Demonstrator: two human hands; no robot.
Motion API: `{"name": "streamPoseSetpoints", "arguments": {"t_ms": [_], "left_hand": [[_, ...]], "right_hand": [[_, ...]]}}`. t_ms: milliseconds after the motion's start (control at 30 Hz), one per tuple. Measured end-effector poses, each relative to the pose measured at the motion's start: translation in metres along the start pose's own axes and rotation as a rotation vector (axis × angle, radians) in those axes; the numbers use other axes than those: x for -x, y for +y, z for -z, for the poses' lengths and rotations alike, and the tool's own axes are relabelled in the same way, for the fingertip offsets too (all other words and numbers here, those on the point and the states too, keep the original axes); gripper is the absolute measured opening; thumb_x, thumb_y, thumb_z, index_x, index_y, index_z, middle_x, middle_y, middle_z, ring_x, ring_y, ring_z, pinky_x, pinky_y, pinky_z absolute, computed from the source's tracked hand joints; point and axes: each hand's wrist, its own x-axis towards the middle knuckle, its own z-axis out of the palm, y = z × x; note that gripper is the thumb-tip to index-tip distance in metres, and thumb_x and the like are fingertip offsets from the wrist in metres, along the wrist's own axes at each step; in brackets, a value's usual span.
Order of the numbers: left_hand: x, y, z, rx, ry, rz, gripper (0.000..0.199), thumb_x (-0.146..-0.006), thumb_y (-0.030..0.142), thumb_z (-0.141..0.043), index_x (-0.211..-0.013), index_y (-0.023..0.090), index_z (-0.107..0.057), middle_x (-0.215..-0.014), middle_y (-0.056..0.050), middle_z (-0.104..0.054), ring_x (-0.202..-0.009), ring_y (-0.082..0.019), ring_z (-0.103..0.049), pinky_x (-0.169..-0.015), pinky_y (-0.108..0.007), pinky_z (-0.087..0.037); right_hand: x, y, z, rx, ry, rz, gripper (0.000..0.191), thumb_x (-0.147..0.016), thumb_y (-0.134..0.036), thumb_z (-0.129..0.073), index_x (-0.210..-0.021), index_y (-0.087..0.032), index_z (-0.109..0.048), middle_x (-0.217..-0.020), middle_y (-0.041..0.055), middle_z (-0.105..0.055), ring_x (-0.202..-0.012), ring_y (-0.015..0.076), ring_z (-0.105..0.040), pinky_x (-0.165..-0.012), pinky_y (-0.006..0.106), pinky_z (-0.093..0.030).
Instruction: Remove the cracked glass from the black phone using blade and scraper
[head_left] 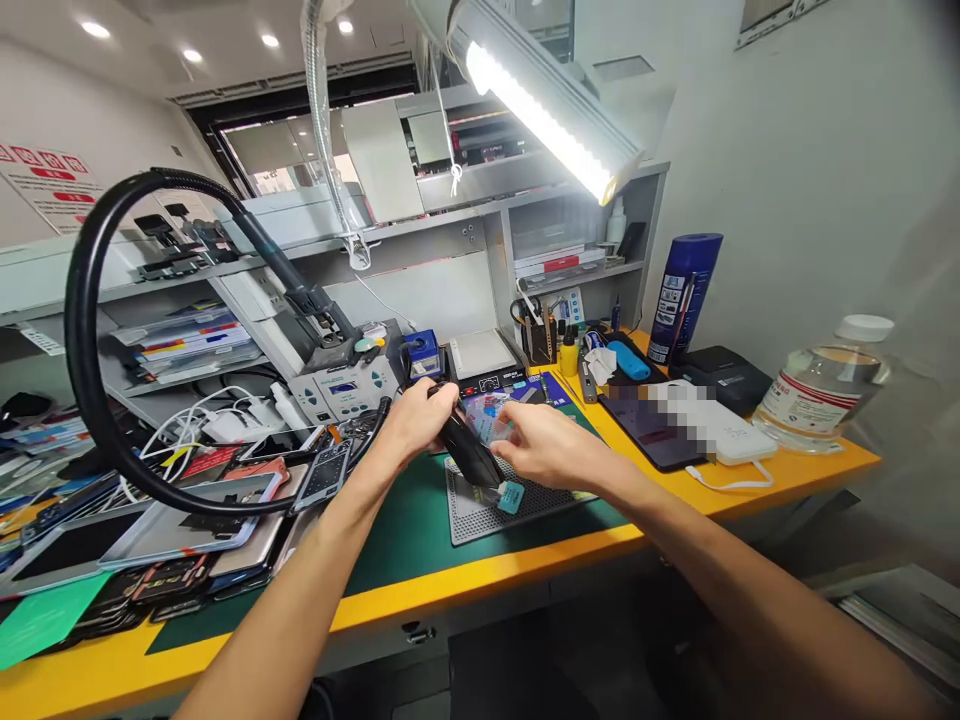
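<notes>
A glossy black phone-like slab [470,450] is tilted over the grey perforated mat [480,522] at the middle of the bench. My left hand [421,415] grips its upper end, fingers closed round it. A light-blue tag [511,497] hangs at the slab's lower end. My right hand [544,443] is beside the slab's right side, its fingers bent and pinched together; whatever lies between the fingertips is too small to make out. Behind the hands, a clear bag with coloured bits [484,412] is partly covered.
Left are a grey soldering station [349,385], a thick black hose [75,330] and stacked phones and tablets [217,510]. Right are a dark tablet [652,430], a white power bank [724,425], a clear bottle [817,390] and a blue canister [681,295]. A lit lamp [547,110] hangs above.
</notes>
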Motion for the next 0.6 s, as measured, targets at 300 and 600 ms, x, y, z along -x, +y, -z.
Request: {"name": "streamPoseSetpoints", "arguments": {"t_ms": [300, 600], "left_hand": [[-0.034, -0.045, 0.008, 0.430, -0.301, 0.351, 0.036, -0.096, 0.041, -0.060, -0.122, 0.016, -0.060, -0.115, -0.008, -0.066, -0.094, -0.019, -0.067, -0.081, -0.039, -0.059], [-0.044, -0.045, 0.004, 0.500, -0.353, 0.409, 0.037, -0.096, 0.042, -0.061, -0.122, 0.016, -0.060, -0.118, -0.008, -0.065, -0.098, -0.021, -0.066, -0.083, -0.040, -0.058]], "right_hand": [[-0.007, 0.039, 0.033, -0.026, -0.058, -0.224, 0.058, -0.094, -0.064, -0.050, -0.065, -0.017, -0.067, -0.063, 0.0036, -0.068, -0.060, 0.0160, -0.064, -0.061, 0.027, -0.048], [-0.102, 0.126, 0.048, 0.250, 0.158, -0.697, 0.036, -0.096, -0.040, -0.063, -0.121, -0.015, -0.063, -0.121, 0.0103, -0.065, -0.104, 0.0228, -0.066, -0.089, 0.044, -0.056]]}}
